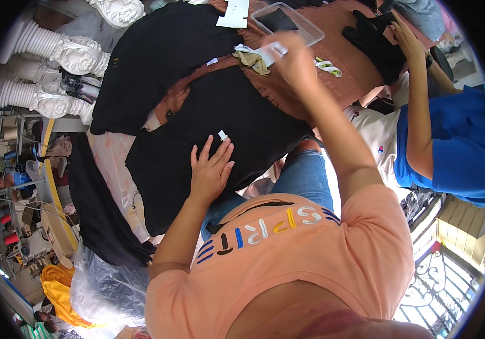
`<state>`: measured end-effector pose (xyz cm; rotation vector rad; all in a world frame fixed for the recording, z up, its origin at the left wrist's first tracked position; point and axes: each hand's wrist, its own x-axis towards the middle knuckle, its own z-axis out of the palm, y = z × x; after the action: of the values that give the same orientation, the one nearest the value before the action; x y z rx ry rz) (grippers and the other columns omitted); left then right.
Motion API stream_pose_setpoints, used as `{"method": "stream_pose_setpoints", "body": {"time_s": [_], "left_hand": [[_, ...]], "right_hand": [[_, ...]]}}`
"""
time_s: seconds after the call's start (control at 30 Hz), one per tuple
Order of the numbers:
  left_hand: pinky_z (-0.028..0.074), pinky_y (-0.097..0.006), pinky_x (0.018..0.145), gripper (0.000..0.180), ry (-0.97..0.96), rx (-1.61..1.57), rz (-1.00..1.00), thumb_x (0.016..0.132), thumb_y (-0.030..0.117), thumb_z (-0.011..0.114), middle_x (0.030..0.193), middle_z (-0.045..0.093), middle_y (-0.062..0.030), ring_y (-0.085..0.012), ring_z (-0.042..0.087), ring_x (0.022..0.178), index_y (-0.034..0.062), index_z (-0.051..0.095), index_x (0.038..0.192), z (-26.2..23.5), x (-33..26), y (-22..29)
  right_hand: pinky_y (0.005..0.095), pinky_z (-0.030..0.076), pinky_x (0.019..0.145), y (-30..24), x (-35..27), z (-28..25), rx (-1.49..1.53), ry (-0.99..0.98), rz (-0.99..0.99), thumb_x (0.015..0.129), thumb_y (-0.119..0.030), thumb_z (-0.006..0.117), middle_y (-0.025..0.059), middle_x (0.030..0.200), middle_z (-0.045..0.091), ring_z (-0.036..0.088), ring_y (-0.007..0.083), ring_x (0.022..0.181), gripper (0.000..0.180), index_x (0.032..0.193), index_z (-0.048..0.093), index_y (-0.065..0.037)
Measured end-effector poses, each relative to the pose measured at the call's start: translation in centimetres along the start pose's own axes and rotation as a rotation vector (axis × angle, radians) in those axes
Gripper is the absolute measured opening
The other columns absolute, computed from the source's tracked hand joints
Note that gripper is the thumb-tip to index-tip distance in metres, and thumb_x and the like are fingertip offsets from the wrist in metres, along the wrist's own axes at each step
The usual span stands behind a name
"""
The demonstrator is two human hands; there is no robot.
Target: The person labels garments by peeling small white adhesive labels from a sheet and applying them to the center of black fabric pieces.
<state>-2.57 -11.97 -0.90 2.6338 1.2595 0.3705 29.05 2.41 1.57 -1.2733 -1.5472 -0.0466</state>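
A black garment (pixel 214 107) lies spread in front of me over the near edge of the table. Flat on it rests my left hand (pixel 213 169), fingers apart, their tips just below a small white tag (pixel 222 135). My right hand (pixel 293 59) is farther out, above the table and blurred by motion, so its fingers cannot be made out. Close to it are a white label with dark print (pixel 272 52) and a crumpled tan cloth (pixel 252 62); whether the hand touches the label is unclear. Another black garment (pixel 157 62) lies beyond to the left.
A clear plastic container (pixel 309 31) with something black inside stands at the far side of the brown padded cover (pixel 338 45). A yellow-and-white strip (pixel 328 68) lies nearby. At right, a co-worker in blue (pixel 451 144) handles black cloth (pixel 372 48). White ornate columns (pixel 76 53) stand left.
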Motion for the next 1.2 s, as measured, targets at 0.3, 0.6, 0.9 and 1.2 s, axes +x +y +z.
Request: {"method": "stream_pose_setpoints", "body": {"time_s": [0.3,0.6,0.9,1.2], "left_hand": [[0.022,-0.059,0.120,0.039,0.039,-0.041,0.005,0.100,0.027,0.062,0.150,0.058,0.0001,-0.0313,0.041,0.147,0.0149,0.066,0.137,0.2,0.3,0.0],[0.022,-0.060,0.119,0.041,0.025,-0.023,-0.012,0.099,0.027,0.064,0.151,0.056,0.0000,-0.0304,0.040,0.148,0.0151,0.066,0.138,0.1,-0.4,-0.3],[0.030,-0.055,0.117,0.031,0.206,-0.288,-0.052,0.095,0.023,0.070,0.139,0.066,-0.0053,-0.0311,0.051,0.139,0.0114,0.074,0.124,-1.2,1.6,-0.8],[0.049,-0.034,0.100,0.026,0.668,-0.798,-0.022,0.086,0.019,0.082,0.114,0.073,-0.0047,-0.0206,0.067,0.110,0.0058,0.078,0.108,-7.0,10.9,2.2]], "right_hand": [[0.0435,0.054,0.087,16.2,8.6,1.5,-0.344,-0.254,0.143,0.091,-0.032,0.073,0.0109,0.110,0.073,0.070,0.0335,0.101,0.029,0.111,0.077,-0.012],[0.0426,0.056,0.085,14.8,10.6,1.3,-0.350,-0.199,0.358,0.097,-0.031,0.066,0.0116,0.107,0.075,0.072,0.0299,0.098,0.025,0.108,0.076,-0.011],[0.0387,0.051,0.096,2.1,8.7,-2.9,1.323,-0.424,0.894,0.096,-0.015,0.069,0.0092,0.117,0.071,0.066,0.0197,0.108,0.017,0.110,0.072,-0.005],[0.0370,0.044,0.107,-12.3,2.0,-1.9,1.301,-0.693,0.832,0.101,-0.029,0.067,0.0091,0.126,0.070,0.062,0.0173,0.118,0.026,0.116,0.071,-0.008]]}}
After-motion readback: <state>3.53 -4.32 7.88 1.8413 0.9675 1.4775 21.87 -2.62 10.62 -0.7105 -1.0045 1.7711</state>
